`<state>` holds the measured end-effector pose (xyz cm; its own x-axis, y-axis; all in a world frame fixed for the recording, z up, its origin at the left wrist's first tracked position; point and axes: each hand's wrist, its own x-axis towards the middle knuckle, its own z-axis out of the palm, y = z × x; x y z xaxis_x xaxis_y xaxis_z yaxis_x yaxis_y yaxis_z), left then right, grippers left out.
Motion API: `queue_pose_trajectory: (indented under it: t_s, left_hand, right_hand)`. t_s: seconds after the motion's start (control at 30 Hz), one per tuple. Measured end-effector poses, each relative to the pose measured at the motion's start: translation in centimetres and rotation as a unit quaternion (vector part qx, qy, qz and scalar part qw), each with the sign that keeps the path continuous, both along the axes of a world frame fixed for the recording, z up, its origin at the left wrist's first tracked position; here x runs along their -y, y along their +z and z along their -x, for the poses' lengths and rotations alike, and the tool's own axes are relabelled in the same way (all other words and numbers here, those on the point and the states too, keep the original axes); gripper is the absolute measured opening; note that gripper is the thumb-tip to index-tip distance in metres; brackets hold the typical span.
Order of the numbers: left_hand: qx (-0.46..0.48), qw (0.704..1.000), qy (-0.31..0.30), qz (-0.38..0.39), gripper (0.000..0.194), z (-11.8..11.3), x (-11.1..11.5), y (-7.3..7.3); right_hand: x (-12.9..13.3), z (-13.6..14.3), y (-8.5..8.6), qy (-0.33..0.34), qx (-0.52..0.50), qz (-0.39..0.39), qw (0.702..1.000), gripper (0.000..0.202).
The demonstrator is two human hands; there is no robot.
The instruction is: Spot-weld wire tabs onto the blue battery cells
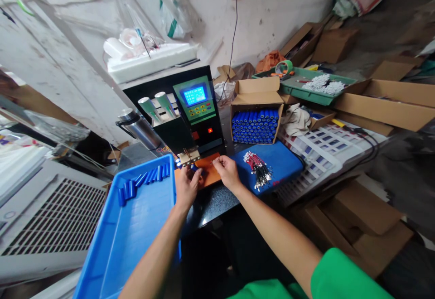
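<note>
Centre of frame: left hand [188, 185] gripping a blue cylinder [194, 167]; right hand [227, 171] closed in a pinch, contents indistinct.

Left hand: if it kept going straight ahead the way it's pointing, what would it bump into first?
Most likely the brass-coloured fitting at the front of the black machine, just beyond the left hand. Depth is unclear here, so the fingers may already touch it.

Blue piece [194, 167] half-hidden by left fingers [196, 178], tiny piece [212, 162] at right fingers [219, 163] indistinct, blue tray [146, 219] cut off below
</note>
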<state>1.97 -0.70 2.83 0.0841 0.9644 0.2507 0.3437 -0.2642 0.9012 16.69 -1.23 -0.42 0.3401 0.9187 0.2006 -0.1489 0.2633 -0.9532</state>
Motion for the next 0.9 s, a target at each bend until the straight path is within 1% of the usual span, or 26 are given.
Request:
queue_pose_trajectory:
  t_s: [0.17,0.33,0.5,0.6,0.7,0.8,0.9]
  left_hand:
    - [0.012,0.999,-0.026,0.020,0.029,0.5,-0.5,-1.0]
    - [-0.031,0.999,-0.023,0.010,0.031,0.8,-0.6,-1.8]
    - [-0.058,0.998,-0.020,0.000,0.033,0.8,-0.5,-1.9]
    - [-0.041,0.999,-0.020,0.013,0.036,0.8,-0.6,-2.0]
    - [-0.037,0.999,-0.035,0.019,0.037,1.0,-0.7,-2.0]
    - [-0.065,0.997,-0.041,0.008,0.037,1.1,-0.7,-1.8]
    - [-0.089,0.996,-0.031,0.004,0.033,1.0,-0.6,-1.6]
  right_hand:
    - [-0.1,-0.1,-0.1,0.004,0.008,0.002,1.000,0.025]
    - [-0.1,-0.1,-0.2,0.007,0.000,0.001,1.000,0.025]
    - [-0.1,0.0,-0.1,0.009,0.006,0.006,1.000,0.025]
    - [0.0,0.0,0.0,0.007,0.008,0.006,1.000,0.026]
    - [0.0,-0.1,0.1,0.009,0.009,0.006,1.000,0.026]
    - [0.0,-0.1,0.1,0.020,0.009,0.014,1.000,0.027]
    - [-0.1,-0.1,0.1,0.034,0.001,0.024,0.999,0.029]
